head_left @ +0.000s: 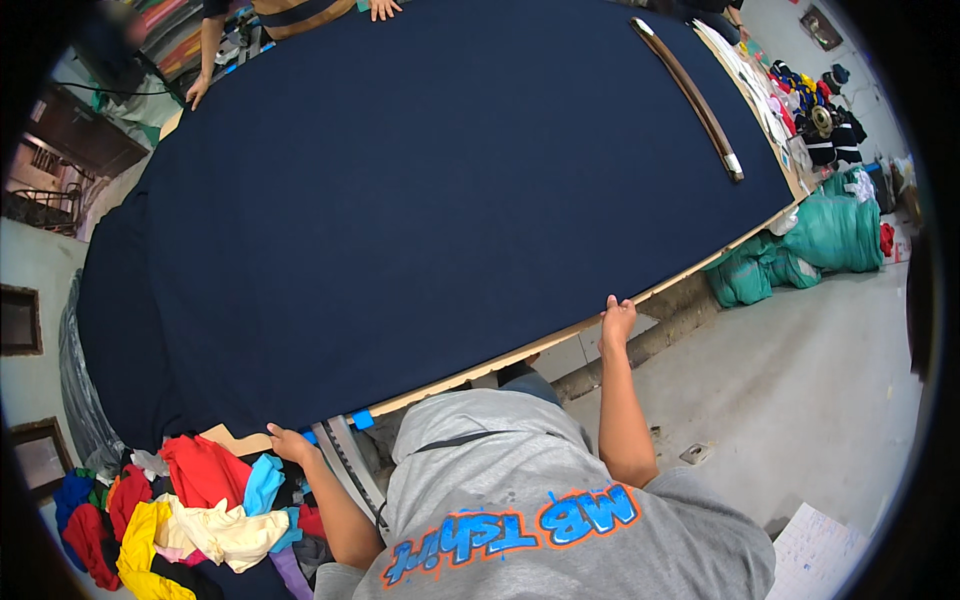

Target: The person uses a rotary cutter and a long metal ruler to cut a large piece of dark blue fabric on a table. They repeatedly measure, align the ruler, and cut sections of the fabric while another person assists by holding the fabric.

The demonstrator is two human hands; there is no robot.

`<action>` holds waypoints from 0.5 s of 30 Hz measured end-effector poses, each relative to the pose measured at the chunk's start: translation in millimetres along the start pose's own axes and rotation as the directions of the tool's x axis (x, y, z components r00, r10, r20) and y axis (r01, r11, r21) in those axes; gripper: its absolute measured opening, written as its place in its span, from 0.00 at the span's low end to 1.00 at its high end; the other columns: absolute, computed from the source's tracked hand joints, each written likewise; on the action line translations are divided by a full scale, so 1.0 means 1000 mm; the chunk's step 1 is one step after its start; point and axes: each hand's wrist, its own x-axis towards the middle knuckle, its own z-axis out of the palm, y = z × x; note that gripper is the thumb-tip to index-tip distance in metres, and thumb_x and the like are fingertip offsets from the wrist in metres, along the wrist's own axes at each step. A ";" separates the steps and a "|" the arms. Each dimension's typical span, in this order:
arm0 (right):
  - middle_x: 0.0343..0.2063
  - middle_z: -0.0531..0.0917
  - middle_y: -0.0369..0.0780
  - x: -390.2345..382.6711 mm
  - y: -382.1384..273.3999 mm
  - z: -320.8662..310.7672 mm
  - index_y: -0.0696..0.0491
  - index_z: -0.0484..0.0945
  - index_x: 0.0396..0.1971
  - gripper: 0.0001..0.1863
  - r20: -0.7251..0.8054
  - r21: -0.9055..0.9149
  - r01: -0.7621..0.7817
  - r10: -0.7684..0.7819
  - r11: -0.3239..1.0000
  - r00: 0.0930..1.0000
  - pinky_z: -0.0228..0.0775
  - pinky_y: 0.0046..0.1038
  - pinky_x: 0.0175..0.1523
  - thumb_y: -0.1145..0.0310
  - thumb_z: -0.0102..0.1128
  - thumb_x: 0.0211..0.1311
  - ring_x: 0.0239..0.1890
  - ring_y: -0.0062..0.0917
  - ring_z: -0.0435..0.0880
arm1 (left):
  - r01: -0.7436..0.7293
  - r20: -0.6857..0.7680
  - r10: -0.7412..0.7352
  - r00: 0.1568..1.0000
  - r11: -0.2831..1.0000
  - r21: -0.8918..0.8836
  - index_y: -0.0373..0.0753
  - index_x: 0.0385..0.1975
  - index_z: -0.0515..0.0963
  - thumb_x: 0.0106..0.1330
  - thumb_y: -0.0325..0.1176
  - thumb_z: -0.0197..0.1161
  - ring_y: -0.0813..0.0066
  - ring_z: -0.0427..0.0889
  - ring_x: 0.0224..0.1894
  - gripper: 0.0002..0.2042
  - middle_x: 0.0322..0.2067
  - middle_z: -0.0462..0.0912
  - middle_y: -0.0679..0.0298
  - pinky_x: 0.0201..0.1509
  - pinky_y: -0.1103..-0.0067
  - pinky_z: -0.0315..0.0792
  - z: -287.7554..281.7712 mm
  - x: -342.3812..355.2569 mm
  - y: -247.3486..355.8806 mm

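A wide sheet of dark navy fabric [440,190] covers the long table, and its left end drapes over the side. My left hand [292,444] is closed on the fabric's near edge, close to the table's lower left corner. Farther right along that edge, my right hand [618,322] pinches the fabric with thumb and fingers at the table's rim. Both arms are spread apart. A long brown bar [690,95] with whitish ends lies across the fabric at the far right. Across the table, a co-worker's hand [199,91] touches the fabric's far left edge, while their other hand [384,9] rests flat on it.
A heap of coloured cloth pieces [215,500] lies below my left hand. Green wrapped bundles [830,235] stand on the floor beyond the table's right end. The table's pale wooden edge [480,371] runs before me. Papers [745,75] line the right end, near another person.
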 end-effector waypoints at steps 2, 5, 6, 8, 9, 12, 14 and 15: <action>0.32 0.80 0.38 -0.002 -0.002 0.000 0.62 0.73 0.55 0.14 -0.001 -0.015 -0.005 0.005 1.000 1.000 0.76 0.31 0.41 0.69 0.63 0.81 0.31 0.24 0.81 | 0.017 0.003 -0.017 1.000 1.000 0.023 0.15 0.48 0.82 0.87 0.53 0.50 0.32 0.85 0.52 0.34 0.47 0.88 0.31 0.62 0.55 0.75 0.000 0.004 -0.005; 0.29 0.77 0.34 -0.001 0.002 -0.002 0.57 0.73 0.53 0.13 -0.002 -0.007 -0.037 0.037 0.999 0.999 0.72 0.28 0.38 0.68 0.65 0.81 0.29 0.21 0.78 | 0.052 0.044 -0.054 0.998 0.997 0.060 0.16 0.49 0.83 0.87 0.52 0.51 0.33 0.85 0.54 0.33 0.48 0.88 0.32 0.63 0.56 0.76 -0.002 -0.001 -0.002; 0.29 0.77 0.34 0.000 0.003 -0.001 0.57 0.74 0.52 0.12 0.007 -0.024 -0.060 0.060 0.998 0.998 0.72 0.28 0.38 0.67 0.65 0.80 0.29 0.21 0.78 | 0.070 0.049 -0.073 0.996 0.996 0.045 0.16 0.49 0.82 0.87 0.53 0.52 0.34 0.85 0.54 0.34 0.49 0.88 0.32 0.63 0.56 0.75 -0.002 -0.002 0.003; 0.28 0.77 0.34 0.005 0.011 -0.004 0.55 0.74 0.50 0.11 0.018 -0.063 -0.107 0.108 0.992 0.994 0.72 0.27 0.38 0.66 0.65 0.80 0.29 0.20 0.79 | 0.109 0.067 -0.110 0.992 0.994 0.024 0.16 0.50 0.82 0.86 0.54 0.53 0.36 0.86 0.55 0.34 0.51 0.88 0.33 0.64 0.56 0.74 -0.002 -0.010 0.012; 0.31 0.79 0.36 0.004 0.013 -0.004 0.56 0.74 0.50 0.11 0.004 -0.059 -0.133 0.134 0.989 0.991 0.74 0.30 0.40 0.67 0.65 0.80 0.31 0.23 0.80 | 0.094 0.050 -0.099 0.994 0.992 0.086 0.18 0.51 0.82 0.86 0.52 0.54 0.36 0.86 0.55 0.32 0.52 0.87 0.34 0.64 0.56 0.75 -0.004 -0.007 0.009; 0.39 0.83 0.43 0.001 0.015 0.002 0.57 0.76 0.49 0.10 -0.158 -0.179 -0.134 0.106 0.975 0.982 0.77 0.38 0.49 0.68 0.65 0.78 0.40 0.32 0.84 | 0.055 -0.079 -0.039 0.996 0.977 0.205 0.23 0.57 0.79 0.85 0.49 0.56 0.36 0.84 0.58 0.27 0.59 0.84 0.36 0.64 0.54 0.75 -0.007 -0.005 0.008; 0.47 0.83 0.46 -0.015 0.007 0.016 0.57 0.76 0.50 0.10 -0.374 -0.435 -0.075 -0.105 0.897 0.921 0.76 0.42 0.56 0.69 0.64 0.76 0.49 0.38 0.85 | 0.029 -0.274 0.022 0.961 0.983 0.182 0.27 0.63 0.76 0.84 0.47 0.58 0.38 0.81 0.63 0.25 0.65 0.79 0.38 0.66 0.52 0.73 -0.008 -0.024 0.039; 0.52 0.82 0.48 -0.023 -0.005 0.024 0.57 0.77 0.52 0.12 -0.309 -0.512 0.089 -0.281 0.854 0.909 0.72 0.46 0.62 0.68 0.63 0.75 0.55 0.42 0.81 | -0.112 -0.206 0.130 0.970 0.989 0.094 0.29 0.66 0.74 0.84 0.47 0.58 0.38 0.79 0.65 0.26 0.67 0.77 0.39 0.68 0.52 0.72 -0.007 -0.028 0.048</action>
